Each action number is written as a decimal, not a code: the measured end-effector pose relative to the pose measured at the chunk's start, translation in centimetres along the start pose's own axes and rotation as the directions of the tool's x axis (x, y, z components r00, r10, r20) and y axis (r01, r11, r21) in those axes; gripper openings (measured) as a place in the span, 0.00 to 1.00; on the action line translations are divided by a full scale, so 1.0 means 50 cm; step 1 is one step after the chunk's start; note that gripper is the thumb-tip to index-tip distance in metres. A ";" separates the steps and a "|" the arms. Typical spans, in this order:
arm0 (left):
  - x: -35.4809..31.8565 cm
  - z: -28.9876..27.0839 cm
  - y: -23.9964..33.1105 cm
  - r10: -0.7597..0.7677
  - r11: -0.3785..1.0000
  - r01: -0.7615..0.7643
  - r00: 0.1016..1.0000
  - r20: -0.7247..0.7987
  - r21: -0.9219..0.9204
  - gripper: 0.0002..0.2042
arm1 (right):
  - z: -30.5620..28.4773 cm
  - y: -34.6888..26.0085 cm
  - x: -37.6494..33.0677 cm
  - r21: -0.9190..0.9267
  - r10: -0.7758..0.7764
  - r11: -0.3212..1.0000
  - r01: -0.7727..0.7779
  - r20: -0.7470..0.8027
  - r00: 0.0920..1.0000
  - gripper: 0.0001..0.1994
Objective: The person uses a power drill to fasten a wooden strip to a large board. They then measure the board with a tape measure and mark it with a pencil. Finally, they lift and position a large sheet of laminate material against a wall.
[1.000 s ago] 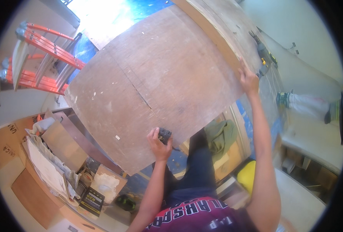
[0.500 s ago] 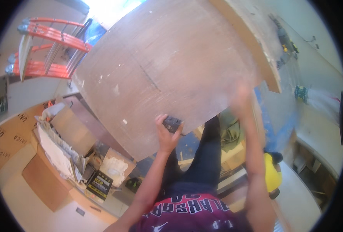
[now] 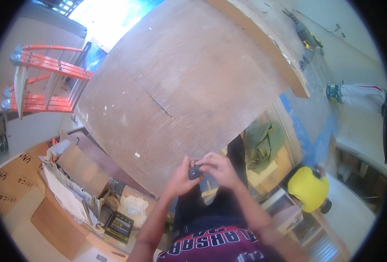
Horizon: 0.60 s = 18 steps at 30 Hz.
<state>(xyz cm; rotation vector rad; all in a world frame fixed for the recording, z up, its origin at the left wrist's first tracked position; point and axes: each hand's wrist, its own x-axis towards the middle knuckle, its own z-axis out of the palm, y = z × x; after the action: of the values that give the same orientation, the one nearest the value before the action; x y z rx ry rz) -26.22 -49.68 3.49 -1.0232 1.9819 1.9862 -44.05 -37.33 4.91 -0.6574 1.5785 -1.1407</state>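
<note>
Left hand: its grip clasped a small, black, rounded device.
Right hand: fingers touched the device; whether they pinched was unclear.
Device: near the brown wooden worktop's close edge.

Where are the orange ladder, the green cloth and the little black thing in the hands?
Orange ladder (image 3: 56, 66): head view, on an orange rail.
Green cloth (image 3: 264, 146): head view, on its crumpled middle.
Little black thing (image 3: 195, 173): head view, on its uncovered end.
</note>
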 end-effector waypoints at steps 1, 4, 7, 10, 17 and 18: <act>-0.002 0.017 0.007 0.007 0.997 -0.003 0.999 -0.048 0.076 0.22 | -0.004 0.013 0.000 -0.031 0.061 0.998 -0.062 -0.030 0.998 0.12; -0.003 0.030 0.043 0.094 0.950 -0.056 0.990 -0.109 0.306 0.24 | -0.008 0.021 -0.005 0.178 0.190 0.966 -0.190 0.013 0.982 0.12; -0.010 0.028 0.074 0.046 0.931 0.000 0.992 -0.118 0.365 0.29 | 0.000 0.032 0.006 0.226 0.267 0.934 -0.276 0.067 0.961 0.13; -0.012 0.008 0.064 -0.012 0.915 0.073 0.988 -0.154 0.396 0.32 | -0.009 0.019 0.028 0.451 0.298 0.818 -0.357 0.198 0.934 0.11; -0.081 -0.250 -0.071 0.021 0.817 0.185 0.937 -0.349 0.547 0.21 | -0.433 -0.017 0.184 0.705 0.011 0.667 0.241 -0.332 0.943 0.07; -0.090 -0.284 -0.090 0.013 0.816 0.221 0.917 -0.399 0.535 0.18 | -0.485 -0.048 0.218 0.720 0.015 0.657 0.224 -0.310 0.951 0.09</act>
<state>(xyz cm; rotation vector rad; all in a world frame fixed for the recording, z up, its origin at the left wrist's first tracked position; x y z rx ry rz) -15.35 -60.83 3.82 -1.3815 2.4237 1.0449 -70.59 -39.26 2.87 -0.0081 1.1245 -1.8927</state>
